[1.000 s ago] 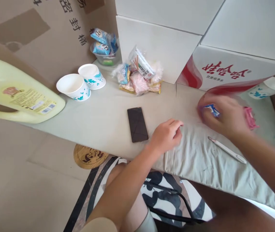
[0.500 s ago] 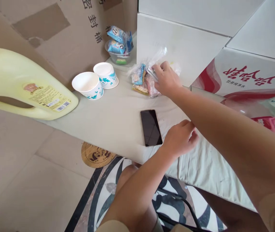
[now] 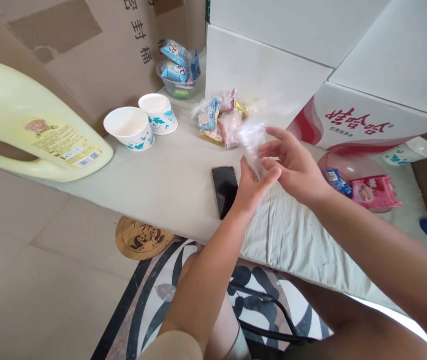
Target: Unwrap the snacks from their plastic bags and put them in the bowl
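Between the two hands, above the pale cloth point(image 3: 175, 180), a clear packet point(image 3: 251, 141) is hanging upright and slightly tilted, its lower end sitting between the left hand's point(image 3: 251, 189) thumb and forefinger, its blurred upper end rising past them. Contents: cannot tell.

Compared with half a second ago, the right hand point(image 3: 296, 167) is no longer reaching into the packet pile point(image 3: 221, 122); it is now meeting the left hand nearer the body. The left hand is standing further forward and left, and its forearm is partly covering the phone point(image 3: 224, 187), which was lying fully exposed. A reddish packet point(image 3: 228, 100) is now showing at the back of the pile.

Left fingers: narrow gap, closing on the packet. Right fingers: curling, moderately spread, tips lying along the packet's right side; whether they are gripping, cannot tell. Right thumb side is overlapping the left thumb tip in view.
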A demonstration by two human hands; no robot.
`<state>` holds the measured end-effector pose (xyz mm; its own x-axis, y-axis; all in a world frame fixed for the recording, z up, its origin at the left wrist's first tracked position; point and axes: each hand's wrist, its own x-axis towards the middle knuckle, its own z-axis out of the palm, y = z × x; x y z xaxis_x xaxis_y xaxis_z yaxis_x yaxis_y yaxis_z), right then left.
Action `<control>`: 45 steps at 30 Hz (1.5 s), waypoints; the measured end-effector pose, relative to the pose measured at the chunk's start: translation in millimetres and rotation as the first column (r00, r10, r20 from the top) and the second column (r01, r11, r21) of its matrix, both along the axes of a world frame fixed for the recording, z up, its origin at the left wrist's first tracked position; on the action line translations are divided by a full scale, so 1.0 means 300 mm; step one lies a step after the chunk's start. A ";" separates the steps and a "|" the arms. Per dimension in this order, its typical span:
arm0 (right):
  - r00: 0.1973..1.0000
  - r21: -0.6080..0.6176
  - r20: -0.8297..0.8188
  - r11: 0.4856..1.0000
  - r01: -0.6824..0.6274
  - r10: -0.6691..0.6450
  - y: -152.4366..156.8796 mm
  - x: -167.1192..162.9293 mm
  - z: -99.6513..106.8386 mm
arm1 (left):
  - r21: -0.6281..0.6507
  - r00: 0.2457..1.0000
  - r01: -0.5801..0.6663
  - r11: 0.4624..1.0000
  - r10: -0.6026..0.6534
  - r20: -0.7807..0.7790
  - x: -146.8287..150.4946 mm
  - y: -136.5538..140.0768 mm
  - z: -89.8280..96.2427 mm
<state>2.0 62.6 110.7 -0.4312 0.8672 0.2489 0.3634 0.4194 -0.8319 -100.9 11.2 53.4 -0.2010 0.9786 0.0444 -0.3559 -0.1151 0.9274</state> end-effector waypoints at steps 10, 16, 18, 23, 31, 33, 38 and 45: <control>0.966 0.191 0.044 0.947 -0.257 0.253 0.052 -0.311 0.193 | -0.458 0.875 -0.019 0.889 0.236 0.422 -0.078 0.030 -0.035; 0.751 0.354 0.603 0.753 -0.555 0.269 0.206 -0.743 -0.030 | -0.444 0.907 0.108 0.889 0.094 0.410 -0.081 0.068 -0.067; 0.688 0.342 0.701 0.757 -0.557 0.189 0.267 -0.831 -0.099 | -0.450 0.928 0.124 0.884 0.057 0.368 -0.090 0.066 -0.071; 0.616 0.336 0.787 0.815 -0.471 0.031 0.325 -0.901 -0.148 | -0.505 0.975 0.147 0.850 -0.039 0.218 -0.117 0.059 -0.081; 0.942 0.464 0.332 0.862 -0.207 0.047 0.204 -0.602 0.152 | -0.511 0.952 0.105 0.853 0.062 0.299 -0.110 0.048 -0.082; 0.993 0.330 -0.113 0.941 0.077 -0.041 0.157 -0.389 0.212 | -0.493 0.937 0.070 0.867 0.113 0.331 -0.110 0.045 -0.077; 0.751 -0.287 -0.522 0.912 0.292 -0.405 -0.008 0.110 0.064 | -0.418 0.881 -0.019 0.908 0.213 0.422 -0.092 0.049 -0.056; 0.542 -0.668 -0.501 0.699 0.254 -0.675 -0.049 0.233 -0.337 | -0.287 0.870 -0.211 0.935 0.313 0.380 0.032 0.063 -0.029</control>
<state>71.9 48.0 9.7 0.1858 0.9561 -0.2267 -0.3633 -0.1476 -0.9199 -91.3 30.0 44.7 -0.4010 0.8592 -0.3178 -0.6981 -0.0620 0.7133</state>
